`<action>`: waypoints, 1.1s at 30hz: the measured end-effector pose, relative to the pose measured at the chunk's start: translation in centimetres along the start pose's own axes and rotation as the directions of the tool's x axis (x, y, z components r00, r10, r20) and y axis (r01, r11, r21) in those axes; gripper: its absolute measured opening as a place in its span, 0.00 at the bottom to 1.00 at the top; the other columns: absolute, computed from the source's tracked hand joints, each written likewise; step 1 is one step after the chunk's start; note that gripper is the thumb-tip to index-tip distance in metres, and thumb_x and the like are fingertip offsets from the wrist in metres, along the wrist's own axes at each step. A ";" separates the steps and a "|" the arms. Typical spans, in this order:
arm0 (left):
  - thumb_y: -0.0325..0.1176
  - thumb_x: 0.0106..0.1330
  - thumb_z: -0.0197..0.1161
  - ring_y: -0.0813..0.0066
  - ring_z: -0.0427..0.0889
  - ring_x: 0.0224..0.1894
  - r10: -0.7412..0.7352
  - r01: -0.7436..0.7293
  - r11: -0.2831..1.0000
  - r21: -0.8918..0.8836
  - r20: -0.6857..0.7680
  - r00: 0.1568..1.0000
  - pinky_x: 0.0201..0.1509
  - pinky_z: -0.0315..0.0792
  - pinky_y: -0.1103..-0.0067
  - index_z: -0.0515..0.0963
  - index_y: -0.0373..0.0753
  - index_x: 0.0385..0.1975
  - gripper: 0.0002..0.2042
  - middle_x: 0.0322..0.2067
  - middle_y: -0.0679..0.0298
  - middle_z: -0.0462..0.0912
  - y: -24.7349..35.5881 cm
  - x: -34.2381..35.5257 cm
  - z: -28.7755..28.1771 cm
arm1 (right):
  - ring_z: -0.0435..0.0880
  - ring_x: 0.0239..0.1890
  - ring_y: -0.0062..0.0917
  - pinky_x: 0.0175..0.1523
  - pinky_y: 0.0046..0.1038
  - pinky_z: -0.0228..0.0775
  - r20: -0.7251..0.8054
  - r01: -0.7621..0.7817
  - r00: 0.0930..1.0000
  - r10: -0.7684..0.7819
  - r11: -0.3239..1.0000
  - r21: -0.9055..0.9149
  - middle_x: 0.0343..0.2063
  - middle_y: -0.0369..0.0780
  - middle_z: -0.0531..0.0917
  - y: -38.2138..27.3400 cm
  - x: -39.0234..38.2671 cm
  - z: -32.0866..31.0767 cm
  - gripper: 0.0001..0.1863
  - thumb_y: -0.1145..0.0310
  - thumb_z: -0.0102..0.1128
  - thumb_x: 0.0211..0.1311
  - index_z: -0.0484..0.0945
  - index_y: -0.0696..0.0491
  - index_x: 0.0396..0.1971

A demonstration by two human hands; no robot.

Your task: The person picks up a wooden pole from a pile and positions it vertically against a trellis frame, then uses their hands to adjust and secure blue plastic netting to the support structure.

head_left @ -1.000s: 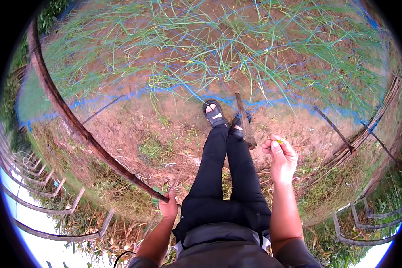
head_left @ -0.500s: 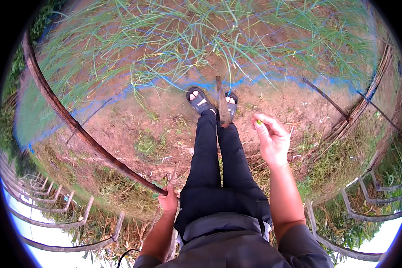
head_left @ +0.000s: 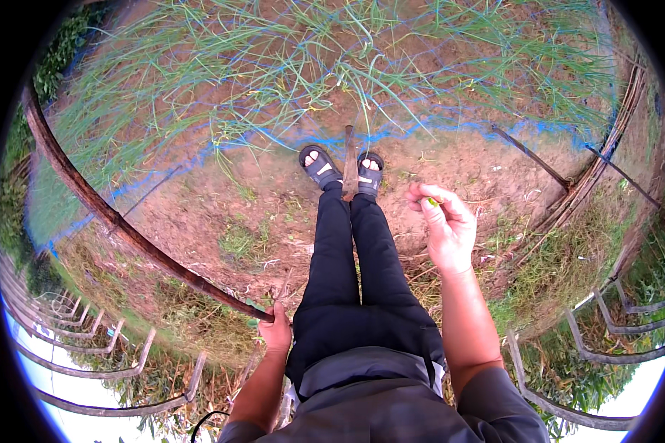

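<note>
My left hand [head_left: 275, 331] grips the lower end of a long dark wooden pole [head_left: 154, 249] beside my left hip; the pole reaches up to the far left. My right hand [head_left: 449, 229] is raised right of my legs, pinching a small bright green bit [head_left: 434, 202] between thumb and finger. I stand in black sandals [head_left: 321, 169] and dark trousers. A short weathered wooden stake [head_left: 349, 159] shows between my feet. Just beyond my toes, long green onion-like leaves [head_left: 369, 70] come through blue netting [head_left: 428, 129].
Thin stakes [head_left: 530, 156] stand along the net on both sides. A bundle of sticks [head_left: 598, 166] runs along the right. Dry grass [head_left: 532, 273] and bare soil [head_left: 258, 207] surround my feet. Bent frames [head_left: 137, 373] and foliage line the lower left and right edges.
My view has shifted: ground, stake and feet appear higher and further left. My feet now stand closer to level with each other. Both hands keep their holds; my right hand is slightly higher.
</note>
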State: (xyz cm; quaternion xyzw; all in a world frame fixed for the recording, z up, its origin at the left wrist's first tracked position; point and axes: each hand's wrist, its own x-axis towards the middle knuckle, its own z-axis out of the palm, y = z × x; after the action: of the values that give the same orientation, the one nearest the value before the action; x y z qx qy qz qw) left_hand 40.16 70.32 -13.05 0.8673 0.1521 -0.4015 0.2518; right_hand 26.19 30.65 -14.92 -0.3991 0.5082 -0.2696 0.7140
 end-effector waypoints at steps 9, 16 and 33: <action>0.38 0.70 0.57 0.84 0.65 0.15 -0.010 0.010 1.000 -0.010 0.007 1.000 0.20 0.62 0.82 0.68 0.41 0.17 0.17 0.12 0.72 0.67 -0.9 -0.7 0.5 | 0.83 0.45 0.29 0.52 0.31 0.77 -0.024 -0.064 0.997 0.068 0.990 0.129 0.45 0.44 0.82 -0.5 -0.3 -1.1 0.09 0.76 0.55 0.67 0.78 0.61 0.45; 0.38 0.70 0.58 0.86 0.64 0.14 -0.028 0.028 0.999 -0.034 -0.005 1.000 0.18 0.59 0.83 0.72 0.39 0.19 0.16 0.12 0.73 0.67 -0.6 -1.0 0.4 | 0.81 0.40 0.28 0.44 0.26 0.77 -0.012 -0.217 0.949 0.314 0.683 0.698 0.39 0.38 0.81 -0.6 0.2 -2.8 0.09 0.69 0.60 0.65 0.78 0.54 0.42; 0.39 0.70 0.56 0.84 0.66 0.15 0.017 -0.017 0.998 0.056 0.002 1.000 0.20 0.61 0.82 0.74 0.36 0.21 0.16 0.12 0.71 0.68 -1.6 -1.1 0.3 | 0.81 0.40 0.27 0.46 0.22 0.80 0.014 -0.228 0.898 0.439 0.439 0.869 0.32 0.37 0.80 -0.2 -1.0 -3.7 0.07 0.69 0.54 0.69 0.74 0.55 0.42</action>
State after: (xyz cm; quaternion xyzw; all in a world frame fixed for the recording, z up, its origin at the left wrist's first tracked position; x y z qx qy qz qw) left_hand 38.50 71.37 -12.89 0.8749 0.1333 -0.4044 0.2308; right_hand 22.35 30.24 -14.88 0.1445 0.4511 -0.3778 0.7956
